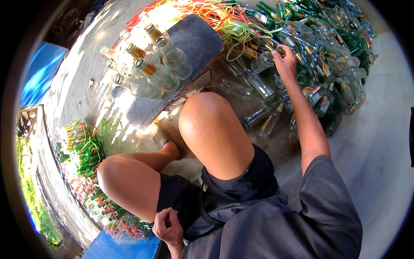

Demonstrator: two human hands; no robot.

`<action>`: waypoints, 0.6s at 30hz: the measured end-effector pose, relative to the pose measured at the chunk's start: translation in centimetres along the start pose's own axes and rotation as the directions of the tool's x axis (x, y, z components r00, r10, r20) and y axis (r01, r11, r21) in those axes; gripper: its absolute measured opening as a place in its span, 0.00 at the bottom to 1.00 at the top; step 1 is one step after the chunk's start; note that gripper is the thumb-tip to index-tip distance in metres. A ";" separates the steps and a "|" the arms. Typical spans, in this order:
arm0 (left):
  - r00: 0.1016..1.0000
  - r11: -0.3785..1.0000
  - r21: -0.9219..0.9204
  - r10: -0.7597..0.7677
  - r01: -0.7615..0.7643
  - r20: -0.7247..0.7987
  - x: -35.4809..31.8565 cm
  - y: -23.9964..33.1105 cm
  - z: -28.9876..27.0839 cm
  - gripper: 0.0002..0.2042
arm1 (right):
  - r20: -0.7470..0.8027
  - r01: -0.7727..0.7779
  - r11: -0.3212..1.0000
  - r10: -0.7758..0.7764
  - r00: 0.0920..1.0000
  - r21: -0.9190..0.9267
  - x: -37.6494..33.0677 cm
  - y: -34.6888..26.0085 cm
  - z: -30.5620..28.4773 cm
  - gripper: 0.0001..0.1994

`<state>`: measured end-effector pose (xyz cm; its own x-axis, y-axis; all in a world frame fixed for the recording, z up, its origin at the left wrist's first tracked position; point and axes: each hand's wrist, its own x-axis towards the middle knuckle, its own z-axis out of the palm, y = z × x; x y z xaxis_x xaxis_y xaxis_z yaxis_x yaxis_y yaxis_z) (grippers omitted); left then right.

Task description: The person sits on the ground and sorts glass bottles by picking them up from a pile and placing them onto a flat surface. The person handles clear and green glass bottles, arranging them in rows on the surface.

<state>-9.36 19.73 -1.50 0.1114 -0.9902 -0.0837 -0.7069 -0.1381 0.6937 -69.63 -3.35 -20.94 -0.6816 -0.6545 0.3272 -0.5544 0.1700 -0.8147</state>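
Note:
At the edge of the bottle heap, my right hand [285, 64] is closed around the neck end of a clear glass bottle [262, 63]. The bottle is tilted, its body pointing left. My left hand [169, 228] rests by my left thigh near the shorts, fingers curled in with nothing visible in them. Several clear glass bottles [156, 74] stand upright in a group on a low dark bench [196, 36] in front of my knees. Some carry orange labels at the neck. Beneath my right forearm, loose clear bottles [261, 86] lie on the floor.
A large heap of green and clear bottles [319, 47] spreads across the far right. Red and yellow-green plastic strips [202, 15] lie tangled behind the bench. Tied bundles of bottles [88, 155] line the left side. A blue surface [123, 246] is at the lower left.

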 end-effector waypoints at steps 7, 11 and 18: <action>0.997 0.996 0.046 0.071 -0.073 0.040 0.3 -0.1 -0.2 0.02 | 0.022 0.020 0.994 -0.018 1.000 -0.110 0.8 3.3 2.1 0.17; 0.996 0.996 0.055 0.074 -0.076 0.039 0.6 0.3 -0.2 0.02 | 0.035 0.014 0.991 -0.010 0.999 -0.131 0.8 4.6 3.2 0.17; 0.998 0.997 0.057 0.058 -0.060 0.033 0.8 0.7 0.0 0.02 | 0.042 -0.070 0.989 0.076 0.996 -0.134 1.3 6.8 3.9 0.19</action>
<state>-9.82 18.86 -1.06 0.0477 -0.9966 -0.0667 -0.7512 -0.0798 0.6552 -72.39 -5.94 -27.89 -0.7009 -0.6703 0.2436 -0.5643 0.3124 -0.7642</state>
